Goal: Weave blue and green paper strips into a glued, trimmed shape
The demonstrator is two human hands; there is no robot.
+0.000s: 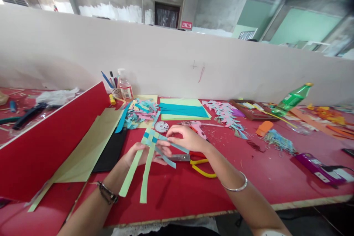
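A small woven piece of paper strips (150, 137), blue crossed with pale green, rests in my left hand (138, 153), whose fingers are closed under and around it. Two long pale green ends hang toward me, and light blue ends stick out to the right. My right hand (186, 137) is at the weave's right side, thumb and fingertips pinched on a light blue paper strip (177, 146); the exact contact is partly hidden by the fingers. Just beyond and below the hands lie scissors (203, 166) with yellow and red handles, their blades partly behind the left fingers.
A red board (61, 143) stands at the left beside pale green paper (88, 147). Behind the hands lie a pile of paper scraps (142, 112), blue sheets (182, 110) and a pink glue gun (197, 128). A green bottle (293, 99) and purple power strip (318, 169) are at the right.
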